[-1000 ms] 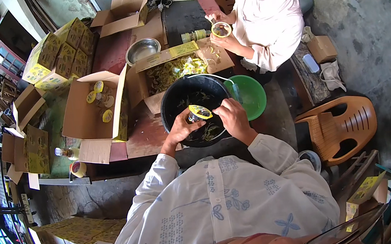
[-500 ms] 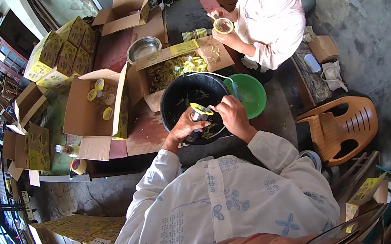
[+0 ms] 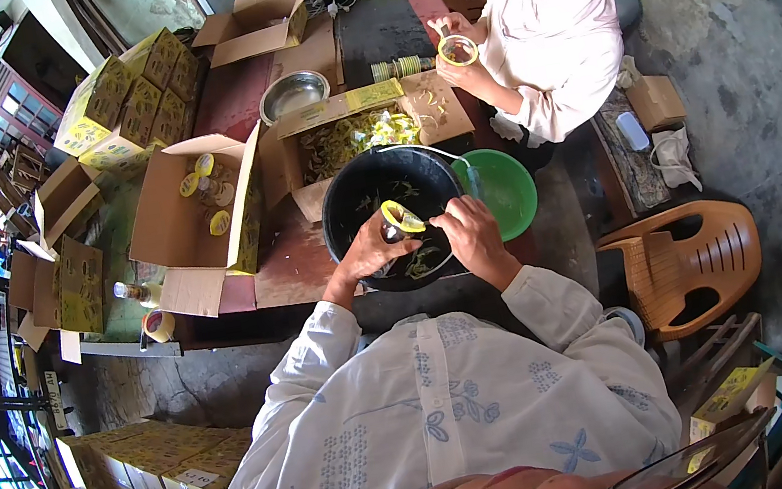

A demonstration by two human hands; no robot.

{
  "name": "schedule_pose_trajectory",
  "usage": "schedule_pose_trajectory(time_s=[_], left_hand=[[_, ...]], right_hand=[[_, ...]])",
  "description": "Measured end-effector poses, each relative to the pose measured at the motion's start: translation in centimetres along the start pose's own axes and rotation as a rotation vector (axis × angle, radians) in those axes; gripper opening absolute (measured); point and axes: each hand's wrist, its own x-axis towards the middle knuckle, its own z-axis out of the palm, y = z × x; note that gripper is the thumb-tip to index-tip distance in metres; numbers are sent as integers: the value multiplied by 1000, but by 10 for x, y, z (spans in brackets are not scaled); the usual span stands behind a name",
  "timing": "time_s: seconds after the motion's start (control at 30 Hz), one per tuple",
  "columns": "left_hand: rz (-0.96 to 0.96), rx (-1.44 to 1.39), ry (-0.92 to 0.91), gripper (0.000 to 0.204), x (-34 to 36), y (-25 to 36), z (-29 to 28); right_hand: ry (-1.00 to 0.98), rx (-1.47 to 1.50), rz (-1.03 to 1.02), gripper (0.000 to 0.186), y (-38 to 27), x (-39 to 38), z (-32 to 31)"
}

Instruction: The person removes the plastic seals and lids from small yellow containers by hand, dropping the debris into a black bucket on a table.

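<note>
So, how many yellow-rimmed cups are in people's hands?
2: one cup in the wearer's left hand over the bucket, another cup in the co-worker's hand.

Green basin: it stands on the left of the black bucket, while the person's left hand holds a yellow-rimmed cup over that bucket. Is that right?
Not quite: the green basin stands on the right of the black bucket, as the head view shows. The rest holds: the left hand has the yellow-rimmed cup over the bucket.
</note>
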Motion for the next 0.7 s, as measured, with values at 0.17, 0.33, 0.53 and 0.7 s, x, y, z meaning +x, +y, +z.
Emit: schedule_pose_trajectory(time_s=[0.17,0.33,0.53,0.7], left_hand=[[-168,-271,-129,38,-1,-11,-7],[-195,-445,-148,37,-1,-17,-5],[173,169,115,53,-1,-9,-10],[253,403,160,45,2,5,-15]], right_hand=[[7,-1,-17,12,-3,-1,4],[12,91,63,12,-2,-1,12],[18,242,205,11,-1,6,12],[-19,35,95,10,-10,5,7]])
